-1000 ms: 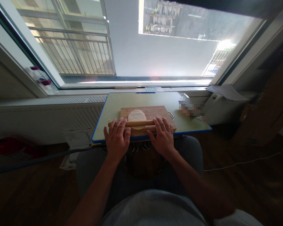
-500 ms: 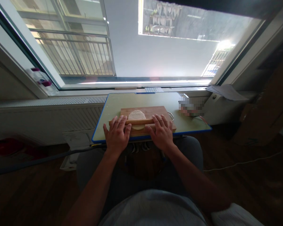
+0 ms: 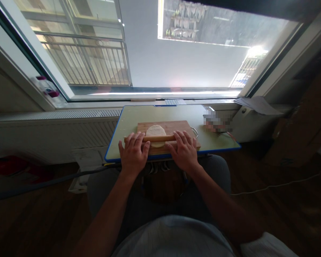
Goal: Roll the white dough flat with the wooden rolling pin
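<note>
In the head view, the left hand (image 3: 133, 153) and the right hand (image 3: 186, 151) lie on the two ends of the rolling pin (image 3: 158, 138), fingers stretched over it, not clamped, thumbs apart. Under the pin is the flat dough (image 3: 156, 130), on the wooden board (image 3: 176, 126), which lies upon the table (image 3: 141, 112). Something blurred (image 3: 217, 122) at the right, perhaps a package, I cannot tell surely.
</note>
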The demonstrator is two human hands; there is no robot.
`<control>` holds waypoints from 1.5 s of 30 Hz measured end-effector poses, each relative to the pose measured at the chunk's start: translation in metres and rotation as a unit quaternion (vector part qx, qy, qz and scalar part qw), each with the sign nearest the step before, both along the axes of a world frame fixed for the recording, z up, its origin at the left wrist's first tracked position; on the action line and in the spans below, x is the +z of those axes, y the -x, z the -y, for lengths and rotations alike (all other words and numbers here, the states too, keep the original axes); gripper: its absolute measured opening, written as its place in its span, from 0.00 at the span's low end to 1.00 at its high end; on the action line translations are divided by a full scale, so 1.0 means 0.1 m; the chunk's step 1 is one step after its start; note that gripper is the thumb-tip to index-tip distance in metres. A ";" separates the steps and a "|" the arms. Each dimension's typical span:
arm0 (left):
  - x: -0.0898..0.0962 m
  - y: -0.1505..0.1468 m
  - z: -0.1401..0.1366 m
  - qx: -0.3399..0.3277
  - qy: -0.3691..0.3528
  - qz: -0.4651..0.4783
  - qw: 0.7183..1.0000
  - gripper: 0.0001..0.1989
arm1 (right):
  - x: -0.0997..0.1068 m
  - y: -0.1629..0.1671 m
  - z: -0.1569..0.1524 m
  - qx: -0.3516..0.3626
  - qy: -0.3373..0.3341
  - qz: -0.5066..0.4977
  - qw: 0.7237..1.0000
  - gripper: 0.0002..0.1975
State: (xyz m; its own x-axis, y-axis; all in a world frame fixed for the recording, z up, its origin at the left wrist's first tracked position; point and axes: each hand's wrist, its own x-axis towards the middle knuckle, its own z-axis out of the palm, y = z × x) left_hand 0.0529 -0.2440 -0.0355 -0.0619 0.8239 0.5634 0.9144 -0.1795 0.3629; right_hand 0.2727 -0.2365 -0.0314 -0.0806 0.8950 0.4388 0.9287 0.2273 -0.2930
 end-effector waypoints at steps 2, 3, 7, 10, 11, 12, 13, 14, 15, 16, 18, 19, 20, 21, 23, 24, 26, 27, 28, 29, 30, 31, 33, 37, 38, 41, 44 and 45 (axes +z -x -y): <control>-0.07 0.00 0.09 -0.002 -0.030 0.005 1.000 0.25 | -0.05 -0.03 0.13 0.004 -0.019 0.001 1.000 0.32; -0.11 0.00 0.13 -0.004 -0.043 0.008 0.999 0.25 | -0.08 -0.04 0.18 0.008 -0.028 0.003 1.000 0.32; -0.22 0.00 0.20 -0.001 -0.075 0.024 0.997 0.24 | -0.10 -0.07 0.31 0.014 -0.052 0.003 0.999 0.31; -0.26 0.00 0.19 0.006 -0.080 0.025 0.996 0.24 | -0.07 -0.04 0.29 0.009 -0.058 -0.007 0.998 0.29; -0.25 0.00 0.18 0.009 -0.079 0.021 0.997 0.24 | -0.05 -0.03 0.27 0.006 -0.059 -0.010 0.998 0.29; -0.25 0.00 0.16 0.011 -0.075 0.015 0.997 0.25 | -0.04 -0.01 0.23 0.004 -0.058 -0.012 0.998 0.28; -0.23 0.01 0.15 0.012 -0.069 0.008 0.997 0.26 | -0.03 0.00 0.20 0.004 -0.055 -0.012 0.998 0.28; -0.21 0.01 0.13 0.012 -0.063 0.002 0.998 0.27 | -0.02 0.01 0.15 0.004 -0.050 -0.010 0.999 0.28; -0.19 0.01 0.11 0.011 -0.057 -0.003 0.998 0.27 | -0.01 0.02 0.11 0.005 -0.043 -0.007 0.999 0.29; -0.17 0.01 0.10 0.009 -0.051 -0.007 0.999 0.27 | -0.01 0.03 0.07 0.006 -0.037 -0.004 0.999 0.29; -0.11 0.00 0.06 0.004 -0.042 -0.008 0.999 0.26 | -0.01 0.04 0.01 0.009 -0.027 0.000 1.000 0.30; -0.09 -0.01 0.05 0.002 -0.040 -0.006 0.999 0.25 | -0.01 0.04 -0.01 0.009 -0.024 0.000 1.000 0.30; -0.08 -0.01 0.04 0.000 -0.039 -0.004 0.999 0.25 | -0.02 0.03 -0.02 0.009 -0.024 0.000 1.000 0.30; -0.07 -0.02 0.03 -0.001 -0.041 -0.002 0.999 0.24 | -0.03 0.03 -0.01 0.008 -0.025 0.000 1.000 0.30; -0.07 -0.04 0.05 -0.003 -0.049 0.000 0.999 0.24 | -0.06 0.03 0.04 0.005 -0.031 0.001 0.999 0.30; -0.09 -0.05 0.08 -0.003 -0.053 0.000 0.999 0.24 | -0.08 0.02 0.08 0.002 -0.037 0.002 0.999 0.31; -0.13 -0.06 0.14 -0.002 -0.062 -0.001 0.998 0.24 | -0.12 0.02 0.17 -0.001 -0.047 0.007 0.999 0.32; -0.16 -0.06 0.17 -0.002 -0.068 0.000 0.998 0.24 | -0.14 0.01 0.22 -0.002 -0.052 0.008 0.999 0.32; -0.20 -0.06 0.20 -0.002 -0.073 -0.001 0.997 0.24 | -0.17 0.01 0.27 -0.001 -0.054 0.010 0.999 0.33; -0.23 -0.05 0.22 -0.002 -0.078 -0.001 0.997 0.24 | -0.19 0.00 0.30 0.000 -0.056 0.010 0.998 0.33; -0.27 -0.05 0.24 -0.003 -0.082 -0.001 0.997 0.24 | -0.22 0.00 0.34 0.000 -0.057 0.010 0.998 0.34; -0.30 -0.04 0.25 -0.004 -0.084 -0.001 0.996 0.24 | -0.24 0.00 0.36 0.001 -0.060 0.010 0.998 0.34; -0.35 -0.02 0.26 -0.006 -0.088 0.000 0.996 0.24 | -0.28 0.00 0.38 0.000 -0.068 0.007 0.998 0.34; -0.36 -0.01 0.24 -0.004 -0.086 0.012 0.996 0.24 | -0.29 0.02 0.37 -0.003 -0.071 0.000 0.997 0.33; -0.34 -0.02 0.23 -0.003 -0.081 0.014 0.997 0.24 | -0.27 0.02 0.35 -0.003 -0.068 -0.002 0.998 0.33; -0.25 -0.03 0.18 -0.001 -0.069 0.010 0.998 0.25 | -0.19 0.03 0.25 -0.002 -0.058 -0.003 0.998 0.31; -0.16 -0.04 0.09 0.001 -0.059 0.005 0.998 0.26 | -0.11 0.03 0.12 -0.004 -0.043 0.001 0.999 0.31; -0.13 -0.05 0.06 0.001 -0.055 0.004 0.998 0.26 | -0.10 0.03 0.08 -0.005 -0.037 0.003 0.999 0.31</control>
